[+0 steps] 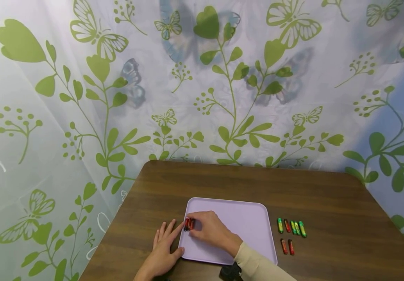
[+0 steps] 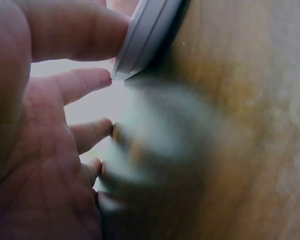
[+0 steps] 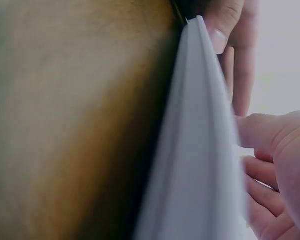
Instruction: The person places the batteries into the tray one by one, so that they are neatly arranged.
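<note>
Several red-and-black batteries (image 1: 189,224) stand side by side at the left edge of a pale purple tray (image 1: 244,214). My right hand (image 1: 213,230) reaches over the tray and holds them end to end, index finger at the far ends and thumb at the near ends. My left hand (image 1: 163,249) lies by the tray's left side, its fingers fairly straight. In the left wrist view, that hand's thumb and a finger (image 2: 85,82) touch the tray rim (image 2: 145,40). The right wrist view shows the right hand (image 3: 285,165) beyond the tray's side; the batteries are hidden there.
On the brown table (image 1: 332,203), right of the tray, lie green-and-yellow batteries (image 1: 302,229), a red battery (image 1: 287,225) among them, and two red batteries (image 1: 284,246) nearer me. A leaf-patterned curtain (image 1: 202,86) hangs behind the table.
</note>
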Available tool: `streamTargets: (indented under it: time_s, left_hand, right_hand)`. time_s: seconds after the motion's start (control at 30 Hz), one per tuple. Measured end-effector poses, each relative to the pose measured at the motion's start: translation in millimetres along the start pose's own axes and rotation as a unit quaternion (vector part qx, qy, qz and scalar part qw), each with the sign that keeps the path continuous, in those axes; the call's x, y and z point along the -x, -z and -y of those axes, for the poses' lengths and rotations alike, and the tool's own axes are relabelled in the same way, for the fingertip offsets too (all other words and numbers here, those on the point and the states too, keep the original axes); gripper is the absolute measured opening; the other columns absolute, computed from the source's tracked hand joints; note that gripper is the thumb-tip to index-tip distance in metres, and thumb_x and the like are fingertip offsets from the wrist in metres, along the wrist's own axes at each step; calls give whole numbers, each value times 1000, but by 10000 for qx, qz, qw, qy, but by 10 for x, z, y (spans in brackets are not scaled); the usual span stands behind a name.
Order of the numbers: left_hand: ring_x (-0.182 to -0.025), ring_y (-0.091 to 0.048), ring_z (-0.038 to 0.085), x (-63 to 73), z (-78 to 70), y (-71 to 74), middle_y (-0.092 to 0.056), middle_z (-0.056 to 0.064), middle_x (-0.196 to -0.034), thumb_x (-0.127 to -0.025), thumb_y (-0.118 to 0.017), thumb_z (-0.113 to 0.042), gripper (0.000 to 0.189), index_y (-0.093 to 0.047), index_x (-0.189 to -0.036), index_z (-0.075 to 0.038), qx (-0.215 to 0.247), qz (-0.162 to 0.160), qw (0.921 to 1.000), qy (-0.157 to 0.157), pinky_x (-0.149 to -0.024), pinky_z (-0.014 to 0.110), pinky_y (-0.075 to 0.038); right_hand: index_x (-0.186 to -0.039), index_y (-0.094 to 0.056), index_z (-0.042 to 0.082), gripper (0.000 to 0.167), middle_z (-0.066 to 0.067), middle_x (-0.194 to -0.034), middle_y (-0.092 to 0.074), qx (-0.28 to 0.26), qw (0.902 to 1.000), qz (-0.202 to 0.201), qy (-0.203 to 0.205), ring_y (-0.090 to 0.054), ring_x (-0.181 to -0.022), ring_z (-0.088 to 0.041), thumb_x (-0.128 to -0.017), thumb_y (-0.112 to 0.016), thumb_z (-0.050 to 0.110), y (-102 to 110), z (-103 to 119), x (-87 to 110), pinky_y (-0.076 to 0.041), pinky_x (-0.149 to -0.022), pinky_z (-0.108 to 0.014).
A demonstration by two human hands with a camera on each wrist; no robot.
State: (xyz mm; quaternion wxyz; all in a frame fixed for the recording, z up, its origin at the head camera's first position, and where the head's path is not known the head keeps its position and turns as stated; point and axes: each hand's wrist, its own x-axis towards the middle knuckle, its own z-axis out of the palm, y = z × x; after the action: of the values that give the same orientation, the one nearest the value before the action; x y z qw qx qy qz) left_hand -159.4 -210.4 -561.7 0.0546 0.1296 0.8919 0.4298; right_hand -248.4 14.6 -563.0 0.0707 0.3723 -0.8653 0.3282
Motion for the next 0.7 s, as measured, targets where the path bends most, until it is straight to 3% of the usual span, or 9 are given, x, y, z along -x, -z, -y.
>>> streamTargets:
  time_s: [0.23,0.7]
  left_hand:
    - [-165,-2,63,-8,1,-6,-29,32,-175,-93,-78,-14,75,-52,-163,-12,-86,-78,9999,-37,-128,78,8]
    - [-165,-2,61,-3,-21,-13,-29,31,-176,-93,-78,-14,76,-52,-164,-15,-102,-60,9999,15,-129,77,8]
  right_hand:
    - [-134,-78,10,49,-1,-129,-81,-246,9994,53,-257,-76,-118,-13,-87,-91,18,136,-63,73,-64,-101,-34]
    - [-133,-78,6,51,-4,-131,-81,-653,9962,35,-569,-80,-115,-26,-86,-92,18,510,-192,367,-65,-101,-41]
